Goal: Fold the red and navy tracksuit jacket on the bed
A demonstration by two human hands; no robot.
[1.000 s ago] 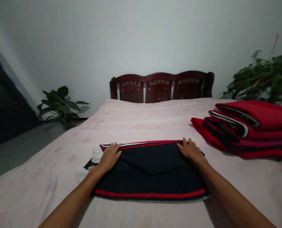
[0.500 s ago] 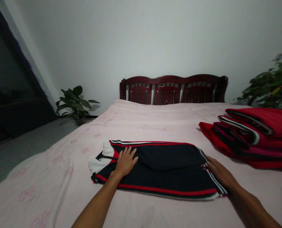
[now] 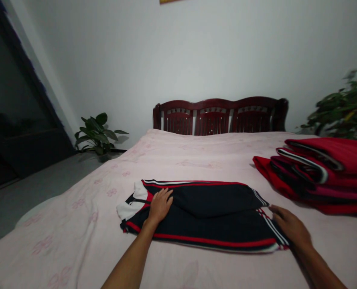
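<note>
Folded dark garment [image 3: 214, 200] flat on the bed [image 3: 157, 158], long axis left to right. My left hand [image 3: 160, 206] is nearer, resting on it, fingers slightly apart. Right hand [image 3: 293, 228] at its right end; can't tell if fingers pinch. Smooth cloth, striped edges. Bulky red stack [image 3: 349, 156] rightward.

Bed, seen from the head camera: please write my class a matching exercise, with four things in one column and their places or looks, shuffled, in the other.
Column one
1. Left hand
2. Right hand
3. Cloth stack
4. Headboard

Column two
A. Dark reddish wood, against the wall
B. Spread on the dark garment, near its white part
C. Mostly red, folded, on the bed
D. At the garment's end nearer the stack

Right pairs: 1-B, 2-D, 3-C, 4-A
</note>
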